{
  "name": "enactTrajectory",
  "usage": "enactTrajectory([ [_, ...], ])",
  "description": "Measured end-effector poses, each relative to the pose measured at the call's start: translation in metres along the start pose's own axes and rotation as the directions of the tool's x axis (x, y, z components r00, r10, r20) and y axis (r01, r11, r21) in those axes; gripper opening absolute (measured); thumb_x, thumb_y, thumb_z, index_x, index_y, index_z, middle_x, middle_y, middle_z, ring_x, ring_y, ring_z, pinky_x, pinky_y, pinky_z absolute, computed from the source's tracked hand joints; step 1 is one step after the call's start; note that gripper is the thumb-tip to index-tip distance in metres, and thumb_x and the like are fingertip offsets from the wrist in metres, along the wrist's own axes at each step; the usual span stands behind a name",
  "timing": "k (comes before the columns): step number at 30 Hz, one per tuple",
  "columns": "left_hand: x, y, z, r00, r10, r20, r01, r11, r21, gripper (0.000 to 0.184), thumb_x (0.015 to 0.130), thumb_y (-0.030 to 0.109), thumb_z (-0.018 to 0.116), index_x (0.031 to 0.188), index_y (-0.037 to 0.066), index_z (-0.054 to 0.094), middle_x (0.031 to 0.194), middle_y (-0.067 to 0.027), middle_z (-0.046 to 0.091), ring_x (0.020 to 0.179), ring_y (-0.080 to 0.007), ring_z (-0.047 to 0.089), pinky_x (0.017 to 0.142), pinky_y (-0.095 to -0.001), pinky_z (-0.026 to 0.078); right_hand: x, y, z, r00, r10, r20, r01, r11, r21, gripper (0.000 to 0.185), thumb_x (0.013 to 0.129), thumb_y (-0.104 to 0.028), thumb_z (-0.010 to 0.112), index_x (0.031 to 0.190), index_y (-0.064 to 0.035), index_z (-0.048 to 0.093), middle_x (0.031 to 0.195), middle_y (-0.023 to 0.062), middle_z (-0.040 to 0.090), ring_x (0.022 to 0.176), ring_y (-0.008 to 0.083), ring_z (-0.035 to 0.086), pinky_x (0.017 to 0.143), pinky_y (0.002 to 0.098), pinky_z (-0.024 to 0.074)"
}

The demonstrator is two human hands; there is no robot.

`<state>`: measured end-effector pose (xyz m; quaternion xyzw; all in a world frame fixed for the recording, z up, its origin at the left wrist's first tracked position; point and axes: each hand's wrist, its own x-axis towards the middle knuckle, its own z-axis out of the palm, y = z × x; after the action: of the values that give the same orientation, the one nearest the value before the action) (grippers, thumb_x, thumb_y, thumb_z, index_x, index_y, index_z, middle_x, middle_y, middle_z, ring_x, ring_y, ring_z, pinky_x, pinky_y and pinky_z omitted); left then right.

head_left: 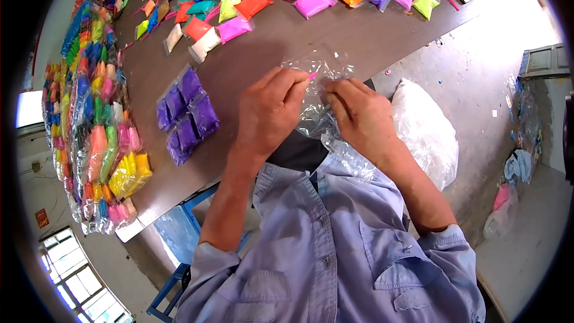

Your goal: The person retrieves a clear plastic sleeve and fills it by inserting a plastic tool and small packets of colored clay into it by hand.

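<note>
A crinkled clear plastic bag (312, 110) is spread between my two hands, near the front edge of the table. My left hand (269, 107) is closed, thumb against curled fingers, at the bag's left side. A small bright pink piece (312, 76) sticks out at its fingertips; I cannot make out its kind. My right hand (362, 110) pinches the bag from the right, its fingertips partly hidden in the shiny film. Left of my left hand lies a clear pack of purple pouches (188, 113), flat on the table and apart from the hand.
Many small coloured pouches (314, 2) cover the table's far side. Bags of colourful packets (98, 137) are heaped along the left edge. A white plastic bag (424, 134) bulges beside my right forearm. A blue stool (176, 233) stands below the table at left.
</note>
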<state>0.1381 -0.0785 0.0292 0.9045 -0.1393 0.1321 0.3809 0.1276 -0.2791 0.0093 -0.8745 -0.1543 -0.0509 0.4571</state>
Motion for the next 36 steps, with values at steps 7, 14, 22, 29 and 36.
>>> enactTrajectory([
  [7,0.004,-0.017,0.011,0.999,0.044,0.023,-0.047,0.989,0.141,0.003,0.098,0.011,0.073,0.1,0.009,0.071,0.092,-0.0089,0.072,0.081,-0.0339,0.073,0.068,-0.0436,0.058,-0.003,0.002,-0.009,0.978,0.031,-0.207,-0.031,1.0,0.002,0.016,0.095,-0.02,0.079,0.105,-0.0076,0.078,0.104,0.0105,0.076,0.088,0.0316,0.074,0.075,0.0405,0.0583],
  [14,0.012,-0.007,0.029,0.99,0.126,0.068,-0.138,0.968,0.21,0.006,0.096,0.01,0.076,0.101,0.011,0.072,0.094,-0.0079,0.073,0.081,-0.035,0.072,0.068,-0.0434,0.058,-0.026,0.046,0.002,0.872,0.423,-0.244,-0.372,0.899,0.229,0.037,0.097,-0.03,0.081,0.103,0.0016,0.064,0.086,0.0113,0.07,0.074,0.0181,0.065,0.069,0.0343,0.0528],
  [22,0.02,0.004,0.018,0.979,0.105,0.174,-0.159,0.93,0.332,0.009,0.097,0.011,0.073,0.102,0.011,0.066,0.096,-0.0065,0.069,0.082,-0.0295,0.074,0.067,-0.0417,0.059,-0.016,0.039,0.0,0.839,0.544,0.021,-0.476,0.713,0.515,0.029,0.101,-0.022,0.076,0.087,0.0014,0.066,0.066,-0.0023,0.057,0.063,0.0046,0.049,0.058,0.0269,0.0426],
  [29,0.024,0.004,0.037,0.937,0.251,0.245,-0.308,0.922,0.235,0.015,0.09,0.005,0.076,0.104,0.008,0.07,0.093,-0.006,0.067,0.084,-0.0279,0.072,0.067,-0.0414,0.059,-0.013,0.033,0.004,0.86,0.509,-0.021,-0.429,0.747,0.508,0.024,0.101,-0.015,0.075,0.085,0.0003,0.066,0.065,-0.0041,0.056,0.062,0.0032,0.046,0.056,0.0259,0.0406],
  [36,0.044,0.0,0.042,0.917,0.287,0.279,-0.381,0.838,0.391,0.014,0.087,0.003,0.071,0.099,0.007,0.067,0.091,-0.0058,0.063,0.085,-0.0272,0.071,0.064,-0.0419,0.058,-0.019,0.035,0.015,0.886,0.452,-0.106,-0.356,0.808,0.47,0.023,0.1,-0.013,0.076,0.085,-0.0007,0.065,0.064,-0.0004,0.056,0.06,0.0053,0.047,0.056,0.028,0.0433],
])
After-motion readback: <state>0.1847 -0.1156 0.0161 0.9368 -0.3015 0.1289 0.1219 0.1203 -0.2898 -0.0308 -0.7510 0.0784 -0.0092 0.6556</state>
